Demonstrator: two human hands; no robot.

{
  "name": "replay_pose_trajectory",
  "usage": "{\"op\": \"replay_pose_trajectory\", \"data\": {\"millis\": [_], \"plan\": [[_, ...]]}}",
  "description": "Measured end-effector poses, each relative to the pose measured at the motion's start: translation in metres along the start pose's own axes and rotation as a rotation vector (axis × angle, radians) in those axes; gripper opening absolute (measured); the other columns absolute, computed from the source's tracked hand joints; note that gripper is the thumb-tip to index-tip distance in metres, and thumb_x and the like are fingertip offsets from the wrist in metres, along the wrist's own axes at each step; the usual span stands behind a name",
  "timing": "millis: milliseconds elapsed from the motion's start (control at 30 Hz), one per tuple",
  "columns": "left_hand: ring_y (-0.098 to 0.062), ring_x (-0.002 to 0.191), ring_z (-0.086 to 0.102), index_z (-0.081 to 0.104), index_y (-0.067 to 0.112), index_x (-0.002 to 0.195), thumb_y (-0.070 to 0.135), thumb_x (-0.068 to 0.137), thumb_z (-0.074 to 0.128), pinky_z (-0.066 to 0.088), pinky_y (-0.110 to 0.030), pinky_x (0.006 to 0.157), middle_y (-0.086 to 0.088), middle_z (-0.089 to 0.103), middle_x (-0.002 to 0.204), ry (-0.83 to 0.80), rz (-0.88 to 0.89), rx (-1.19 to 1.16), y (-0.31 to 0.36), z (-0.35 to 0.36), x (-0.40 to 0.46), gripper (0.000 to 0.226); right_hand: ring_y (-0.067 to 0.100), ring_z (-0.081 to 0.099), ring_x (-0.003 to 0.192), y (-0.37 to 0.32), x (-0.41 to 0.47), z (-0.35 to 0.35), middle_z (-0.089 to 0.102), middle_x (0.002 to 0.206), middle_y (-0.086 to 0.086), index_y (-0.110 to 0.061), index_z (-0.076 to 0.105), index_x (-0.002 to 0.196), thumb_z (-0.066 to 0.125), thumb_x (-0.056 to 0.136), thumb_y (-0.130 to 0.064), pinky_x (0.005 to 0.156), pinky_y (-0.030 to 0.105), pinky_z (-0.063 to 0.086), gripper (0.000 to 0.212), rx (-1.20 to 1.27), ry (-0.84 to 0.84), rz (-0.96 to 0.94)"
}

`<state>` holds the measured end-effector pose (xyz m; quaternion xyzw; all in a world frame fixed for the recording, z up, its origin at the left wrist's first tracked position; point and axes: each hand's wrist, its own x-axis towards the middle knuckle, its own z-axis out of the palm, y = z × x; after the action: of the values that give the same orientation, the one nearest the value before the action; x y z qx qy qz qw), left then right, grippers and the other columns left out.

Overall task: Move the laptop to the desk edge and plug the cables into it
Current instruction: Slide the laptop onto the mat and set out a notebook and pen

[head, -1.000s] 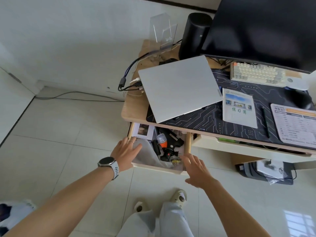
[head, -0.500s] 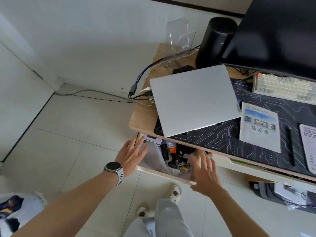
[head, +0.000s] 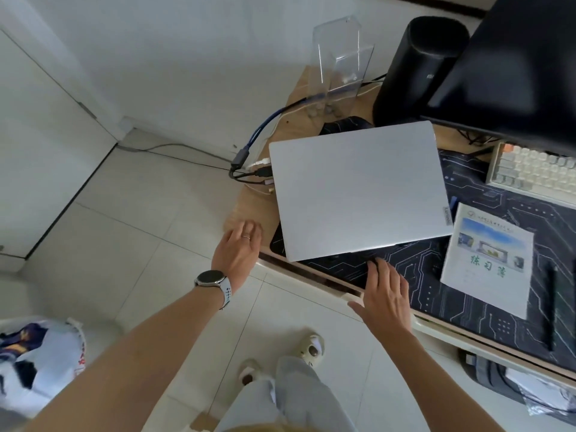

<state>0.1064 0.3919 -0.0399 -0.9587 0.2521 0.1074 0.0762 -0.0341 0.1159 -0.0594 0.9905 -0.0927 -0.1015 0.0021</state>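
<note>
**Laptop closed at left end of bench; both hands empty**

The silver laptop (head: pixel 358 188) lies closed and flat, slightly skewed, its near part on the dark desk mat (head: pixel 436 269) and its left part over bare wood of the bench (head: pixel 249 207). Its left edge sits near the bench's left edge, its near edge close to the front edge. A cluster of cables (head: pixel 249 165) hangs off the left edge of the bench, connector ends touching or just beside the laptop's left side; whether they are seated cannot be told.

The left hand (head: pixel 238 251), with a ring and a wristwatch (head: pixel 212 280), is spread flat at the front left corner of the bench, its grip released and holding nothing. The right hand (head: pixel 386 294) rests palm down on the mat at the front edge, fingertips just short of the laptop's near edge, grip likewise released.

To the right of the laptop lie a booklet (head: pixel 486 260), a pen (head: pixel 550 307) and a keyboard (head: pixel 533 169). A black speaker (head: pixel 414 73) and a clear acrylic stand (head: pixel 341 60) occupy the rear.
</note>
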Motion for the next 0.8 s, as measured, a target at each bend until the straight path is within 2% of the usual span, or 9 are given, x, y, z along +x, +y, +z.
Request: {"op": "replay_pose_trajectory", "data": {"millis": [67,167,333,433,533,633,800], "plan": [[-0.036,0.108,0.061,0.055,-0.005,0.121,-0.003,0.073,0.062,0.057,-0.042,0.079,-0.023,0.064,0.114,0.066,-0.004,-0.005,0.001,0.005,0.002,0.048,0.039,0.049,0.117,-0.001,0.003,0.000,0.048,0.131,0.021,0.000,0.047,0.126,0.087,0.052,-0.045,0.097,0.052,0.042,0.095,-0.009,0.006,-0.004],[-0.034,0.094,0.067,0.059,-0.001,0.108,-0.006,0.081,0.046,0.057,-0.040,0.072,-0.020,0.068,0.102,0.185,-0.005,0.013,0.001,0.012,0.011,0.031,0.038,0.052,0.107,-0.002,0.010,-0.003,0.052,0.124,0.020,-0.002,0.051,0.120,0.088,0.052,-0.042,0.090,0.051,0.045,0.088,-0.031,0.030,-0.002],[-0.028,0.072,0.064,0.058,0.003,0.104,-0.008,0.080,0.048,0.053,-0.038,0.068,-0.012,0.068,0.081,0.281,-0.042,0.071,0.000,0.022,0.024,0.028,0.035,0.052,0.095,-0.002,0.019,0.000,0.053,0.117,0.019,-0.004,0.050,0.115,0.084,0.057,-0.027,0.083,0.048,0.045,0.071,-0.072,0.058,0.013],[-0.029,0.072,0.064,0.059,0.002,0.106,-0.008,0.081,0.048,0.052,-0.037,0.067,-0.013,0.068,0.080,0.334,-0.051,0.097,0.004,0.030,0.026,0.029,0.036,0.052,0.094,-0.006,0.019,0.004,0.054,0.116,0.020,-0.003,0.051,0.114,0.069,0.066,-0.013,0.084,0.050,0.044,0.053,-0.085,0.096,0.035],[-0.028,0.070,0.064,0.061,0.001,0.105,-0.009,0.082,0.050,0.051,-0.037,0.067,-0.013,0.068,0.080,0.398,-0.059,0.136,0.004,0.036,0.029,0.027,0.038,0.054,0.094,-0.011,0.020,0.008,0.056,0.116,0.022,-0.002,0.052,0.113,0.062,0.069,-0.009,0.087,0.055,0.043,0.045,-0.109,0.123,0.044],[-0.028,0.070,0.064,0.062,0.001,0.104,-0.009,0.082,0.052,0.050,-0.036,0.068,-0.013,0.068,0.079,0.444,-0.049,0.163,0.003,0.040,0.031,0.026,0.039,0.056,0.094,-0.013,0.021,0.014,0.058,0.115,0.023,-0.002,0.054,0.112,0.062,0.069,-0.008,0.090,0.057,0.042,0.044,-0.136,0.132,0.048],[-0.028,0.068,0.064,0.064,0.000,0.104,-0.009,0.078,0.056,0.050,-0.037,0.070,-0.013,0.068,0.072,0.421,-0.052,0.156,0.002,0.039,0.031,0.028,0.038,0.057,0.093,-0.017,0.023,0.011,0.058,0.115,0.022,-0.003,0.054,0.111,0.065,0.068,-0.006,0.086,0.054,0.046,0.045,-0.133,0.098,0.050]]}}
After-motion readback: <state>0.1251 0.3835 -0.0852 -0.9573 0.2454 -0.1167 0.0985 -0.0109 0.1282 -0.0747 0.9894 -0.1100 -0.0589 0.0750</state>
